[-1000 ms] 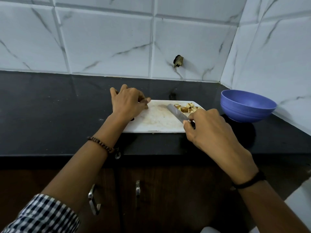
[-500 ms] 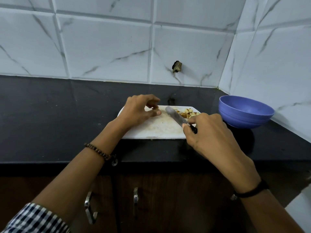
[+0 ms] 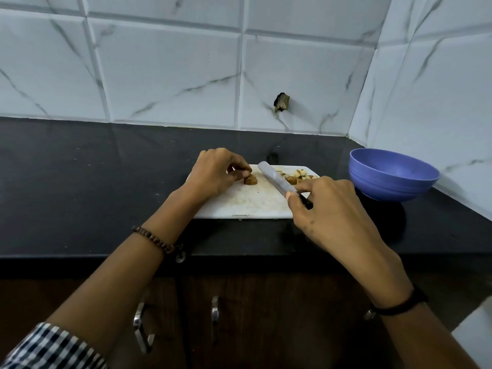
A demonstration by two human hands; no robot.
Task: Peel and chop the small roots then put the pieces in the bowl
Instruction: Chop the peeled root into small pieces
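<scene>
Brown root: on the white board, near its far edge.
Left hand: pinches root from above.
Right hand: grips knife, blade over board.
Handling: likely small, firm, rolls; pin its sides.

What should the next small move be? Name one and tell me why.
Probably bring the knife across and cut down through the small root. The left hand pinches that root on the cutting board, and the right hand holds the blade just to its right, apart from it. The chopped pieces lie at the board's far right corner.
</scene>
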